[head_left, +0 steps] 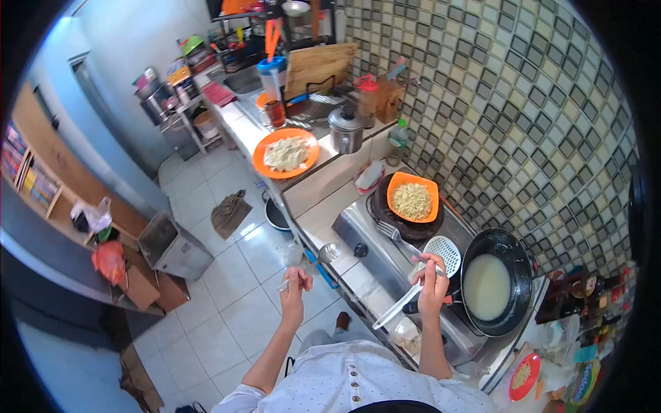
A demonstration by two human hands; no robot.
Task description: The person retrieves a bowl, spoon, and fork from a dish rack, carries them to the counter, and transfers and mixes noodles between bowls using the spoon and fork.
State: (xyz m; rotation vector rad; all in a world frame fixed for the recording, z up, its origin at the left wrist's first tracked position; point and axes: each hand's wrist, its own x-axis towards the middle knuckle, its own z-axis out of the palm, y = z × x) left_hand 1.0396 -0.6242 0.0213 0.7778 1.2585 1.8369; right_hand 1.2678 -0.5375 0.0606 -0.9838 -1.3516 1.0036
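My left hand (295, 281) is closed around the handle of a metal ladle (329, 253), its bowl over the counter's front edge. My right hand (432, 281) grips a metal fork (391, 233), tines pointing left above the stove (375, 251). A white slotted turner (442, 252) passes beneath the right hand, its long handle reaching toward the counter edge; whether the fingers hold it too I cannot tell. Right of that hand, a black wok (487, 286) contains pale, cloudy liquid. An orange square plate (413, 197) with a pale shredded food stands on the far burner.
An orange round plate (286, 153) of pale pieces sits on the raised counter beside a lidded metal pot (345, 129). At lower right are a red plate (525, 377) and several bottles and packets. A grey bin (175, 244) and a cloth (231, 213) are on the floor.
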